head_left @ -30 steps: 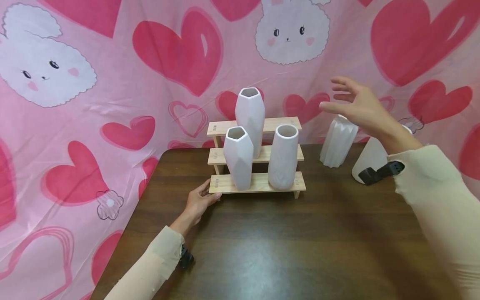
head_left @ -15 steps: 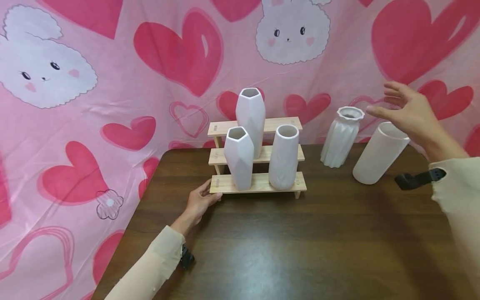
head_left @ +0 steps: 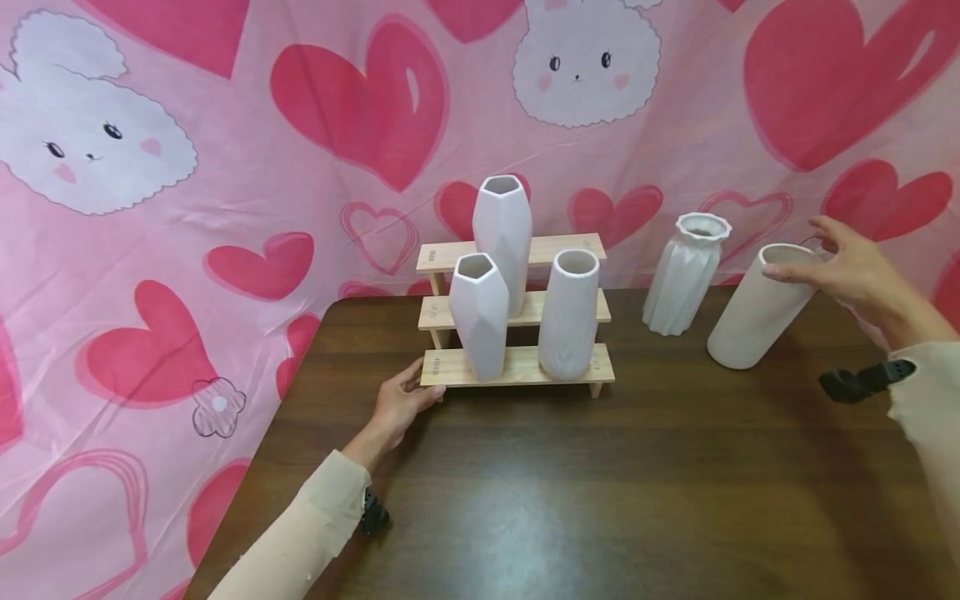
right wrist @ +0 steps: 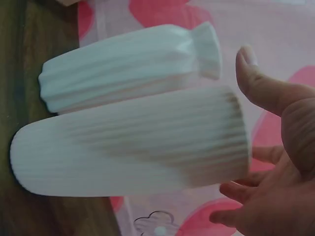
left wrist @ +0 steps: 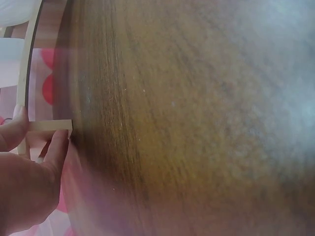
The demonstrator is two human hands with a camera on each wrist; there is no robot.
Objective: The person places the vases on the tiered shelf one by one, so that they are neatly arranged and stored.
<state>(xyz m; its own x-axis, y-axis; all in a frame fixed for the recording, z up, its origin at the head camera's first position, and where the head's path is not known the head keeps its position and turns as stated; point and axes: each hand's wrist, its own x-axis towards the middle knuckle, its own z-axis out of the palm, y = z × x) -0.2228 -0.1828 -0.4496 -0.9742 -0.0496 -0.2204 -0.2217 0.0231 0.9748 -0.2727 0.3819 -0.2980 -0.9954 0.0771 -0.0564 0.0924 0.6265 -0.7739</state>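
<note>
My left hand [head_left: 395, 410] grips the left end of the three-tier wooden stand [head_left: 521, 363]; in the left wrist view, the thumb lies at the board and fingers are at a leg [left wrist: 51, 125]. On the stand are a tall faceted white vase [head_left: 502, 225], a shorter faceted vase [head_left: 478, 317] and a rounded vase [head_left: 568, 317]. My right hand [head_left: 866, 275] is at the rim of a ribbed cylindrical white vase [head_left: 757, 312]. In the right wrist view, its thumb [right wrist: 258, 81] stands apart from that vase [right wrist: 128, 147], with fingers spread behind the rim.
A pleated white vase with a wavy rim [head_left: 684, 275] stands on the table just left of the cylindrical one. The dark wooden table [head_left: 600, 483] stretches out in front of the stand. Behind hangs a pink cloth [head_left: 480, 108] with hearts and rabbits.
My right hand has moved right, from above the pleated vase, then down to the cylindrical vase's rim. The left hand keeps its grip on the stand, and the vases stay put.
</note>
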